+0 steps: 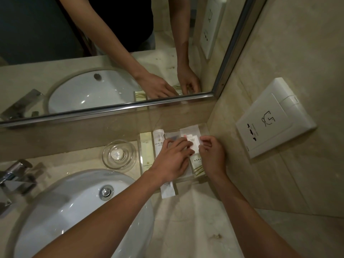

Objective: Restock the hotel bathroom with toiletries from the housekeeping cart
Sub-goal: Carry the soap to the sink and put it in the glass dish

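**Two hands working at the tray in the corner**

The clear tray (188, 181) is sitting on the desk (186, 220), pushed into the corner where the back ledge meets the side wall, and both hands are meeting over it. The left hand (171, 157) is reaching across the tray's middle, its grip curling over a small white packet (193, 146) with the thumb set apart on the far side. The right hand (212, 155) is coming in at the tray's right end, its grip bunched tight and pinching that same packet's right edge between thumb and forefinger. So the packet is being held just above the tray's rear right part.

Inside the tray, a cream packet (146, 151) is lying along the left end, and next to it a long white packet (158, 144) is sticking out over the front rim. A gold-striped packet (198, 166) is lying under the hands, toward the right.

Just left of the tray a glass dish (128, 164) is holding a round soap (117, 155). In front of and left of the tray the basin (74, 211) is sinking into the desk, with the tap (14, 175) beyond it. Behind the tray the mirror (93, 53) is showing both arms; to its right a socket plate (275, 118) is hanging on the wall.
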{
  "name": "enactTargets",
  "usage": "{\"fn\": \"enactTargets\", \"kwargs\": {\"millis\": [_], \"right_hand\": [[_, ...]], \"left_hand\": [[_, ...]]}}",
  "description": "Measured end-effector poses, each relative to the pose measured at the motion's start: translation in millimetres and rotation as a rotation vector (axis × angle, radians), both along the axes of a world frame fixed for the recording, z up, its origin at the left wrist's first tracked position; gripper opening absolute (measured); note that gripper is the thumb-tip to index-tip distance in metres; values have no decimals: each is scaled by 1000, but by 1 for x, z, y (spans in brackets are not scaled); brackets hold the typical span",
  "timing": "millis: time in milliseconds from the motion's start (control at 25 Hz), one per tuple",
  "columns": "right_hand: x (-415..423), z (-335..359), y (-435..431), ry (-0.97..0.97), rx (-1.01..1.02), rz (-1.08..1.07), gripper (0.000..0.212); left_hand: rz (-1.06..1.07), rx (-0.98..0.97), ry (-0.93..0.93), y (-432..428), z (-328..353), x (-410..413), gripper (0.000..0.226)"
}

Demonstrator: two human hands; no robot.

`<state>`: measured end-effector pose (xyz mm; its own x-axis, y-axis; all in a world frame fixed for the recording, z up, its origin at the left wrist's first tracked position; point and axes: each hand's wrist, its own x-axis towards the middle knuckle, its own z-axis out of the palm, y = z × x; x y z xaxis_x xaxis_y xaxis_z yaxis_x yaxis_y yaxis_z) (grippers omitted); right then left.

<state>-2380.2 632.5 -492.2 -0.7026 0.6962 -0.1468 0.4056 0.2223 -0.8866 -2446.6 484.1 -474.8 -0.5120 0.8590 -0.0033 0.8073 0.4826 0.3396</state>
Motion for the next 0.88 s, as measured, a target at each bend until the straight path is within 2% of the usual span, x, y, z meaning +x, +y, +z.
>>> {"fn": "enactTargets", "kwargs": {"millis": [240,440,640,880], "right_hand": [[9,2,-5,11,65,56,31],[28,2,-16,35,194,131,38],[41,-3,-20,-70,263,166,47],[45,3,-23,-175,449,227,51]], "left_hand": [[11,-69,-1,-2,-7,-3,45],[18,-122,-5,0,-10,-5,50],[18,-147,-10,1,-11,-4,51],[14,-191,-66,-2,-10,-5,54]]}}
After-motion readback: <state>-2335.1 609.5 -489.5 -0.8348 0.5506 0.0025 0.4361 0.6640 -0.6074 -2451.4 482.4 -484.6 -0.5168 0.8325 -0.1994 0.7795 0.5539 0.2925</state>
